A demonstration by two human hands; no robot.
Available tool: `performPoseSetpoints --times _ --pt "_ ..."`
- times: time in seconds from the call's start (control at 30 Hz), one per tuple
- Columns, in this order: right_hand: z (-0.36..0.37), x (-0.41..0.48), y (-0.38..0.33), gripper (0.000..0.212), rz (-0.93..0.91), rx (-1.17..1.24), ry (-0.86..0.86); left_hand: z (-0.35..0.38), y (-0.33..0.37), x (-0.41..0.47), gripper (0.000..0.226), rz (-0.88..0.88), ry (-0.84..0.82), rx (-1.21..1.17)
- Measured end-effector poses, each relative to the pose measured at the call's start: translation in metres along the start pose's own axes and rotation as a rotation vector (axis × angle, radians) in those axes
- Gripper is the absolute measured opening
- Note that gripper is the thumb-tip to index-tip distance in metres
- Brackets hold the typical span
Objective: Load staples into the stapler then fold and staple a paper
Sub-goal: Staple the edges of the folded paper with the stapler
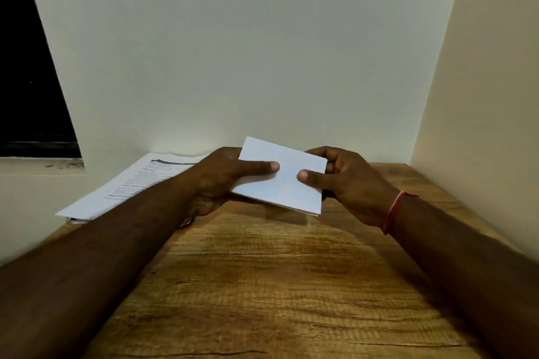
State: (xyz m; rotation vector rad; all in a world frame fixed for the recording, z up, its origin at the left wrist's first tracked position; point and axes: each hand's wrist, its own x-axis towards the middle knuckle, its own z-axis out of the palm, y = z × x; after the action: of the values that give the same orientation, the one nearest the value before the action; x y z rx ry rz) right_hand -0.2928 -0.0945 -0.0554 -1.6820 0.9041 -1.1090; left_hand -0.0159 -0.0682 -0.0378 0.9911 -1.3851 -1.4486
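Observation:
A folded white paper (287, 183) is held a little above the wooden table (262, 285), near its far end. My left hand (221, 181) grips the paper's left side, thumb on top. My right hand (347, 183) grips the right side the same way, with a red thread around its wrist. The two thumbs almost meet at the middle of the paper. The fold's open edges face the lower right corner. No stapler or staples are in view.
A stack of printed sheets (131, 183) lies at the table's far left corner, partly under my left forearm. Pale walls close in behind and on the right. A dark window opening (29, 67) is at the upper left.

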Motion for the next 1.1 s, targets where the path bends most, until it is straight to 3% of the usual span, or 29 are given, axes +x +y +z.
performPoseSetpoints --times 0.07,0.17,0.3,0.43,0.57,0.63,0.73,0.87,0.93,1.0,1.1 --pt "0.008 -0.001 0.002 0.045 0.005 0.067 -0.025 0.001 -0.001 -0.001 0.051 0.017 -0.002 0.013" --pt "0.014 0.001 0.003 0.042 -0.001 0.188 0.1 -0.002 0.001 0.005 0.048 0.133 0.172 -0.017" --pt "0.007 0.003 0.019 0.025 -0.065 -0.244 0.227 -0.021 0.01 0.012 0.062 0.266 0.364 -0.296" --pt "0.025 0.006 0.04 0.062 0.026 -0.572 0.13 -0.037 0.006 0.015 0.083 0.278 0.568 -0.383" --pt "0.04 0.02 0.042 0.078 0.015 -0.849 0.059 -0.04 -0.003 0.02 0.069 0.287 0.552 -0.323" --pt "0.045 0.024 0.042 0.06 -0.019 -0.903 0.033 -0.039 -0.006 0.022 0.055 0.279 0.518 -0.315" --pt "0.051 0.022 0.039 0.013 -0.025 -0.924 0.017 -0.038 -0.011 0.025 0.037 0.238 0.483 -0.311" --pt "0.054 0.011 0.032 0.012 -0.066 -0.801 0.034 -0.039 -0.015 0.029 0.026 0.218 0.458 -0.361" --pt "0.055 0.005 0.031 0.006 -0.041 -0.47 0.061 -0.039 -0.016 0.029 0.023 0.221 0.451 -0.405" --pt "0.057 -0.004 0.024 0.007 0.103 0.005 0.042 -0.039 -0.017 0.029 0.024 0.223 0.444 -0.419" --pt "0.052 -0.01 0.013 0.025 0.245 0.158 0.008 -0.037 -0.017 0.029 0.022 0.22 0.413 -0.413"
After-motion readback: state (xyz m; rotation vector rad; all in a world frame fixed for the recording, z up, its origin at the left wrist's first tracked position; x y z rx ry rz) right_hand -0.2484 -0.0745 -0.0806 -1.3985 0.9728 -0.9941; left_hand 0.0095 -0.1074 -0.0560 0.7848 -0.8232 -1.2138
